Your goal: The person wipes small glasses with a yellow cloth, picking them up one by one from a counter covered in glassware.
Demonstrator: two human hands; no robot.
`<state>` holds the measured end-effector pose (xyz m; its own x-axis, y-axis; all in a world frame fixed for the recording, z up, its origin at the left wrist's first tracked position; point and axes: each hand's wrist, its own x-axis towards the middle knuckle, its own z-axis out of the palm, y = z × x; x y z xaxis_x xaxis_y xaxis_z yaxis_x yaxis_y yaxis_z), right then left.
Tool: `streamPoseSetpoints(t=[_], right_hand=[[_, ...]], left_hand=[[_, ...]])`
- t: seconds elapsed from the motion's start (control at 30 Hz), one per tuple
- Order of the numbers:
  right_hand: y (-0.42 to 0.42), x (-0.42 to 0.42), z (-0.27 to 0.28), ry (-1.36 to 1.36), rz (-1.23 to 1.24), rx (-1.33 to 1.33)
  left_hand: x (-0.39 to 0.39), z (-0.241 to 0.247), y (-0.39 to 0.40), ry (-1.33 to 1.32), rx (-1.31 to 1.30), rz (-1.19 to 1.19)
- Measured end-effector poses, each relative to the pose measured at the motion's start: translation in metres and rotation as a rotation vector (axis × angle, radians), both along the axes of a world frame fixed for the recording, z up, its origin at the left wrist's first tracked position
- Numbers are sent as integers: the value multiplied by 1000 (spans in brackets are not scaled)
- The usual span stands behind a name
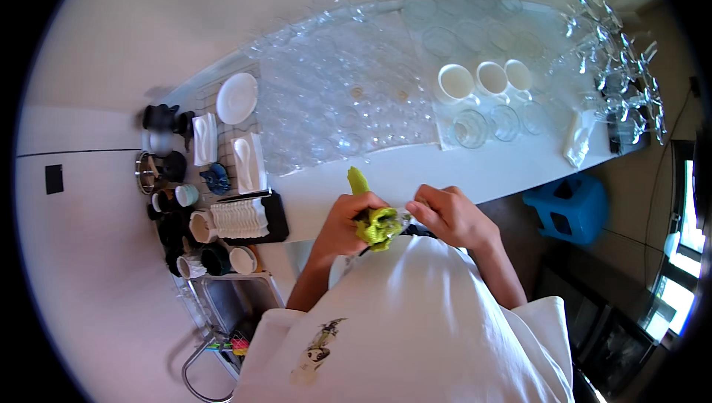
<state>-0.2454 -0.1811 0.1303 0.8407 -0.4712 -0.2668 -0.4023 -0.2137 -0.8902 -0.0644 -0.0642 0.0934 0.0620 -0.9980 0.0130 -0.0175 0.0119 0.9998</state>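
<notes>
My left hand (pixel 346 224) grips a bunched lime-green cloth (pixel 381 229) in front of my white shirt, and one end of the cloth sticks up past the thumb. A clear glass piece (pixel 403 217) shows between the cloth and my right hand (pixel 453 216). The right thumb and fingers are pinched on its near end; most of it is covered, so its exact shape cannot be told. Both hands are just off the front edge of a white counter (pixel 384 172). Beyond them, many clear glasses (pixel 345 85) stand close together on a pale mat.
White mugs (pixel 456 83) and clear tumblers (pixel 470 128) stand to the right. Silvery glassware (pixel 617 63) crowds the far right end, above a blue plastic stool (pixel 567 208). At left are a wire rack with a white plate (pixel 237 98), stacked white cups (pixel 239 219) and a sink (pixel 236 294).
</notes>
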Motion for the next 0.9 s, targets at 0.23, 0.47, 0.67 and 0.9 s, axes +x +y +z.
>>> streamPoseSetpoints(t=[0.23, 0.47, 0.67, 0.9], right_hand=[[17, -4, -21, -351, -118, 330], [26, -4, -25, -558, -181, 291], [16, -8, -12, -126, -247, 722], [12, -7, -16, 17, -174, 280]], left_hand=[[-11, -16, 8, 328, 60, 40], [-31, -5, 5, 574, 236, 17], [-24, -11, 10, 81, 157, 140], [-27, -17, 10, 167, 282, 148]])
